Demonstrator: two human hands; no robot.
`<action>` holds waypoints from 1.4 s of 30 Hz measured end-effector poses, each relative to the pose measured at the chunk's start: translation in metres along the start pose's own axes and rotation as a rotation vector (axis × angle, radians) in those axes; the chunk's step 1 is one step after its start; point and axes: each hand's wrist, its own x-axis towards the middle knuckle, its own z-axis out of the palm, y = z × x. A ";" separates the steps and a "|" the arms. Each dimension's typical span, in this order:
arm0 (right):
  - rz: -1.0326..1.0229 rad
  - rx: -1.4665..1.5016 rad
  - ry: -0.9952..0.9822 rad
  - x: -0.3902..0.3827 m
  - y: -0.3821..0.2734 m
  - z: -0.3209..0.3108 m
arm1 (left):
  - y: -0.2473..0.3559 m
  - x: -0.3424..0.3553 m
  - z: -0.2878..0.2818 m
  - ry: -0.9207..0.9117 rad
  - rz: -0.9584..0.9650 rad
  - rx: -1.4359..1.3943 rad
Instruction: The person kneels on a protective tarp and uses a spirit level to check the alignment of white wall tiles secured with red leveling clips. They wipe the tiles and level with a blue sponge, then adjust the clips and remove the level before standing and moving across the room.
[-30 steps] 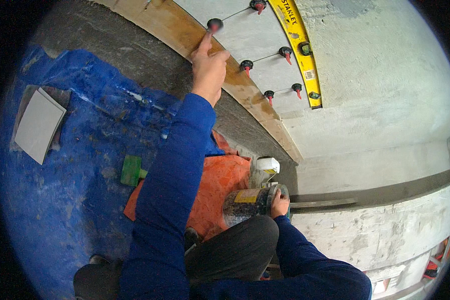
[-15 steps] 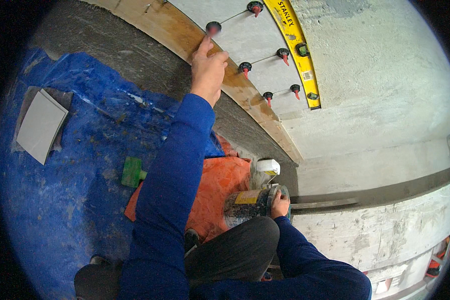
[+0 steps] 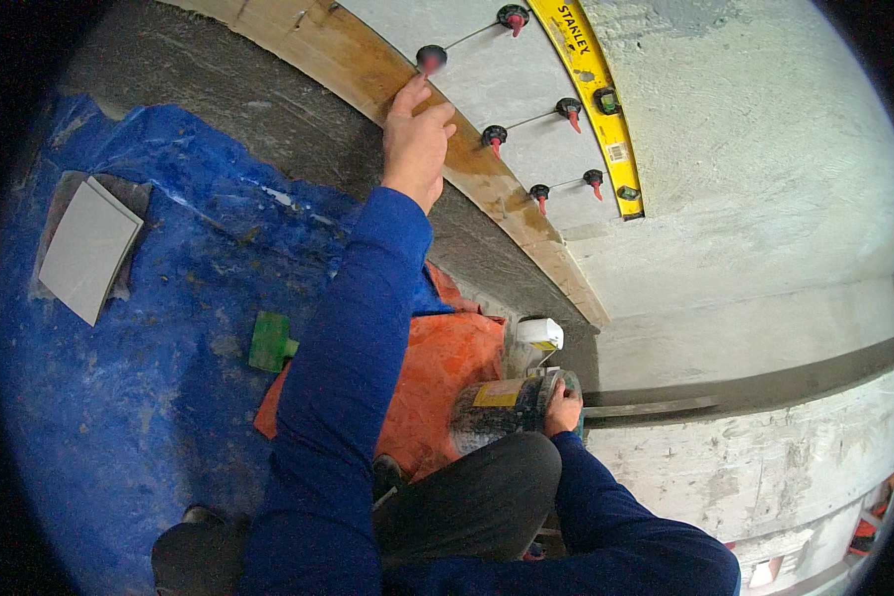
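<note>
The half-curled, empty left hand (image 3: 414, 144) still reaches its forefinger to a round black-and-red plastic knob (image 3: 431, 57), far centre, red part again blurred; the right hand (image 3: 563, 408) still clasps a dark cylindrical bucket (image 3: 497, 409), near right.

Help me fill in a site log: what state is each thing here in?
Left grip: open, fingertips at a knob
Right grip: closed on the bucket's rim
Bucket: held, contents unclear
Yellow level: unheld, along the grey tiles
Loose tiles: stacked, offset
Blue tarp: spread, wrinkled
Green tool: unheld, on the tarp
Orange sheet: spread, creased
</note>
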 end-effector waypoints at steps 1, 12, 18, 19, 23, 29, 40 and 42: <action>-0.019 -0.020 -0.016 0.000 0.002 0.000 | 0.000 0.000 0.000 -0.004 0.000 -0.003; -0.101 -0.151 0.008 0.000 0.001 -0.002 | 0.004 -0.002 0.000 -0.013 0.034 0.041; -0.080 -0.050 0.035 -0.002 -0.003 -0.004 | 0.003 -0.002 0.001 -0.015 0.027 0.059; -0.114 -0.128 0.018 -0.003 -0.005 -0.006 | 0.002 -0.002 0.001 -0.012 0.029 0.063; 0.147 0.134 0.070 -0.004 -0.014 -0.011 | -0.002 -0.001 -0.002 -0.034 0.038 0.063; 0.235 0.221 0.081 -0.001 -0.010 -0.010 | -0.009 -0.003 -0.017 -0.019 0.027 0.122; 0.192 0.263 0.103 -0.003 -0.002 -0.007 | -0.019 -0.029 -0.059 0.188 -0.117 0.304; 0.024 0.149 0.101 -0.005 -0.001 -0.009 | -0.019 -0.029 -0.063 0.175 -0.104 0.313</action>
